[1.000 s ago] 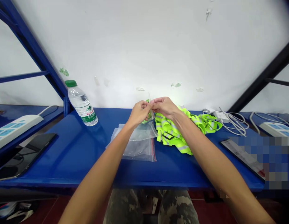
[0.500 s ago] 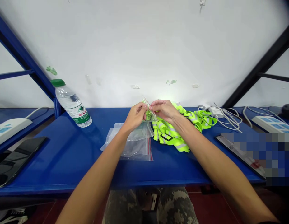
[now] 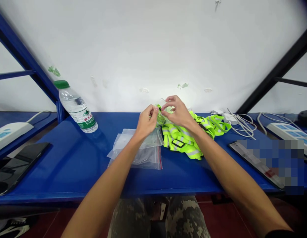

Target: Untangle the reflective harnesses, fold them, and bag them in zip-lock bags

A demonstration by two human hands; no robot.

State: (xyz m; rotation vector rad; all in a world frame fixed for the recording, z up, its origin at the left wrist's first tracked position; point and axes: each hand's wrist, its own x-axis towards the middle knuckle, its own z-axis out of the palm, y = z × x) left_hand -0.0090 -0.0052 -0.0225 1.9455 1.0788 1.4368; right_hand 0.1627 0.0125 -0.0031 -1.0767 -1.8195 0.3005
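Observation:
A small clear zip bag (image 3: 161,102) with a bright yellow-green reflective strap (image 3: 158,123) inside is held up above the table. My left hand (image 3: 147,121) pinches its left side between thumb and fingers. My right hand (image 3: 177,111) has its thumb and index finger bent together at the bag's upper edge; their exact contact is hard to see. Just right and below lies a heap of yellow-green reflective straps (image 3: 179,132) with black buckles, partly behind my right wrist. Several flat clear zip bags (image 3: 145,158) with a red seal line lie beneath my left forearm.
A water bottle (image 3: 77,110) with a green cap stands at the left on the blue table (image 3: 69,165). White cables (image 3: 242,125) lie at the right, near a tablet-like device (image 3: 254,162), partly blurred. A dark phone-like slab (image 3: 19,165) lies at far left. A white wall rises behind.
My right hand has risen slightly and its fingers have shifted along the bag's edge. The bag has turned, showing more of its face. My left hand has moved a little right.

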